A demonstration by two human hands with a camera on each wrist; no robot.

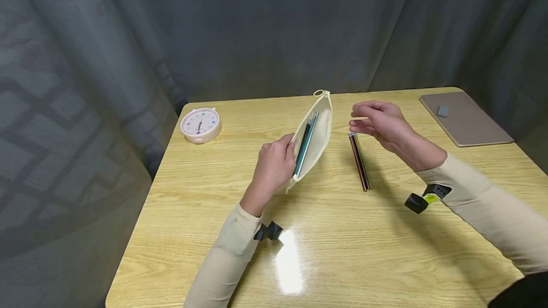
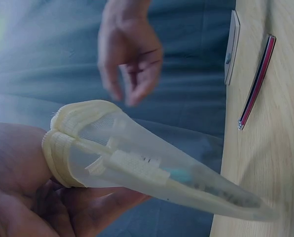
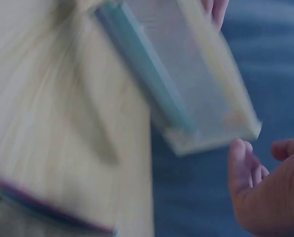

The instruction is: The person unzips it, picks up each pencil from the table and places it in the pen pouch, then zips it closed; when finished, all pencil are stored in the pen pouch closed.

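My left hand (image 1: 274,165) grips a cream, see-through zip pencil pouch (image 1: 324,129) by its near side, above the table. The pouch's mouth gapes upward, and teal pencils (image 1: 305,149) lie inside along its length. In the left wrist view the zipper edge (image 2: 83,116) curves beside the thumb. To the right of the pouch hovers my right hand (image 1: 381,122), its fingers loosely bent with nothing between them. Just below that hand, a small bundle of dark red, black and gold pencils (image 1: 360,163) rests on the wood.
A round pale pink clock (image 1: 201,125) lies at the back left of the wooden table (image 1: 205,213). At the back right is a taupe notebook (image 1: 471,122) with a blue-grey eraser (image 1: 443,111) on it. Grey curtains (image 1: 274,27) hang behind the table.
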